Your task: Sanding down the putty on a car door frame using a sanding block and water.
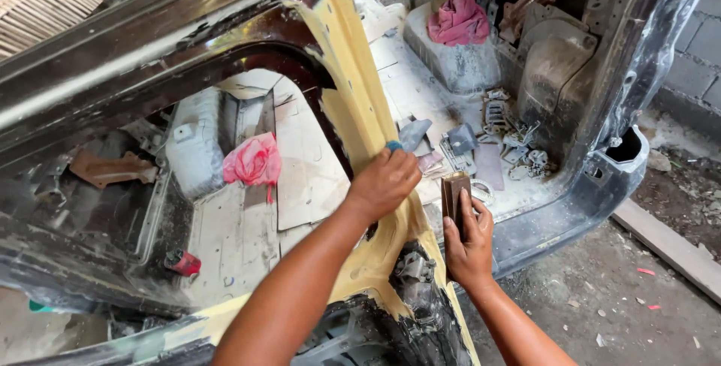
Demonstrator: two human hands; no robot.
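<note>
While your left hand (384, 182) presses a small blue pad (393, 145) against the yellow-filled pillar (359, 103) of the stripped car body (113, 51), its grip is closed over that pad, of which only a corner shows above the knuckles. Your right hand (467, 242) sits just beside it, lower on the same pillar, with its grip wrapped around a brown block (455, 192) held upright against the filler edge. Through the openings you can see the dusty cabin floor (315, 163) with a pink rag (255, 160), a red rag (458, 18) farther back, a small red can (182, 262) and loose metal parts (507, 137). I judge the main risk is the pad slipping off the narrow pillar, which would send your knuckles onto the jagged torn metal (413, 272) just below; uneven pressure could also gouge the filler. Dust is likely to get in your eyes.
</note>
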